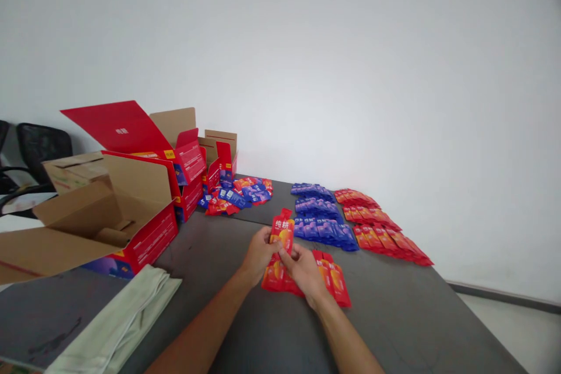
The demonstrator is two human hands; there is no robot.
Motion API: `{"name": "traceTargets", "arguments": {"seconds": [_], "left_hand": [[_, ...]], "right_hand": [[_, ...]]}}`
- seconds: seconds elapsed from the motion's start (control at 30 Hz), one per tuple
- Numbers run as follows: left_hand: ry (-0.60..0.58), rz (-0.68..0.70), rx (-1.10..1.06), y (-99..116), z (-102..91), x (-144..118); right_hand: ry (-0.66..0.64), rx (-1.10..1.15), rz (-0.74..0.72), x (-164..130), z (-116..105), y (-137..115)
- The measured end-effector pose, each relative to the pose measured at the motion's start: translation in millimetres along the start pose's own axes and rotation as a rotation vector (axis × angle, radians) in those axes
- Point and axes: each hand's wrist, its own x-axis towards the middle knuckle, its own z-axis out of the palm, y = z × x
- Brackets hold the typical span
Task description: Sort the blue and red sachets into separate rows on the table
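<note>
Sorting appears partly done: blue rows (pixel 322 216) and red rows (pixel 379 225) lie arranged; mixed heap (pixel 236 193) remains. Left hand (pixel 258 254) and right hand (pixel 304 272) pinch red sachet (pixel 283 231) above red stack (pixel 333 280) on table (pixel 394 315).

A dark grey table (pixel 416 315) against a white wall. At the left, open red cardboard boxes (pixel 144 187); a folded pale green cloth (pixel 127 315) at lower left. Mid-frame, a loose heap of mixed sachets (pixel 234 194); to its right, rows of blue sachets (pixel 322 216) and red sachets (pixel 381 228). A black chair (pixel 41 149) at far left
</note>
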Motion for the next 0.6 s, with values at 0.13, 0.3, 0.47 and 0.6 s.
{"name": "traceTargets", "arguments": {"seconds": [0.13,0.3,0.47,0.6], "left_hand": [[-0.026,-0.083,-0.054,-11.1,15.9,0.9],[-0.027,-0.141,-0.135,-10.9,18.3,0.4],[-0.002,-0.122,-0.106,-1.1,14.4,-1.3],[0.028,-0.122,-0.061,-0.7,12.5,-3.4]], "right_hand": [[-0.037,0.1,0.029,-7.6,-17.8,-0.2],[-0.08,0.032,0.063,-17.1,-23.3,5.6],[-0.099,-0.089,0.101,-27.4,-17.1,4.2],[-0.13,-0.118,0.128,-30.1,-14.6,2.3]]}}
